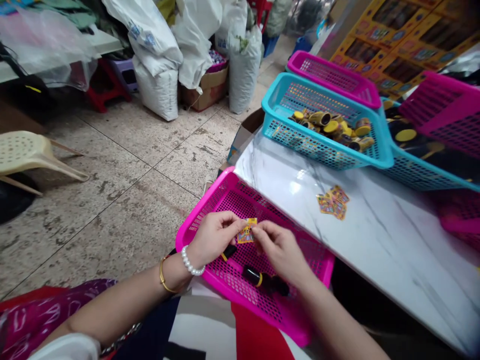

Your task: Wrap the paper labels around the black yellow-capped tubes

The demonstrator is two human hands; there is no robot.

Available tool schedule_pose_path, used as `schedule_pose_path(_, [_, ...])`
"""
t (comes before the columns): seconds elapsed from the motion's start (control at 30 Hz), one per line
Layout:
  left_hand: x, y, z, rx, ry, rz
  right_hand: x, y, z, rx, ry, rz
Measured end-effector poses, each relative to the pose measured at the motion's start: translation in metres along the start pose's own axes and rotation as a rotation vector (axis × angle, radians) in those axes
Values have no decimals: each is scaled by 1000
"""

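A small yellow printed label (246, 233) is pinched between my two hands above a pink basket (326, 272). My left hand (212, 237), with a white bead bracelet at its wrist, holds the label's left edge between thumb and finger. On the opposite edge, the fingertips of my right hand (281, 250) are closed. A black piece with a yellow band (228, 251) shows just under my left hand; whether that hand touches it I cannot tell. Black cylinders (253, 275), one with a yellow ring, lie in the basket.
Several similar labels (333, 202) lie on the marble-patterned table (285, 172). Behind them, a blue basket (326, 155) holds yellow-and-black cylinders (332, 127). Further pink and blue baskets and printed boxes (393, 55) stand at right. A plastic stool (26, 152) and white sacks (155, 85) occupy the floor.
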State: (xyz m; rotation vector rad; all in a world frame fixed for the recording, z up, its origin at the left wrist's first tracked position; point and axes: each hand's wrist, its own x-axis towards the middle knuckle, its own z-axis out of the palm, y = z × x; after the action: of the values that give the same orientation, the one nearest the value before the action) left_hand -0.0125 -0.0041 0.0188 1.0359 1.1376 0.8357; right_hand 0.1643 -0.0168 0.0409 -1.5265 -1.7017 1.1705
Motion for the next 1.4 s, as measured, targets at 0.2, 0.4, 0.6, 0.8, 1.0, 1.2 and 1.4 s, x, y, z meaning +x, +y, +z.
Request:
schedule_pose_path(0.2, [-13,1,-7,-148,94,-17,-5,14,28,89,143,40])
schedule_pose_path(0.4, [-25,4,-8,-48,82,41,-8,13,29,13,198,-49])
schedule_pose_path(0.6, [-22,5,-8,-66,38,2,-13,16,35,-202,223,-266])
schedule_pose_path(0.8, [-15,0,-10,-301,36,-195,-8,17,31,-243,142,-385])
schedule_pose_path(1.0, [-11,0,-12,-380,98,-186,-6,25,34,-485,-232,-530])
schedule_pose_path(1.2, [-9,0,-12,-421,54,-220,-9,36,50,-957,-471,-544])
schedule_pose_path(1.4, [-4,0,-15,-574,25,-307,-3,35,8,-134,-51,-171])
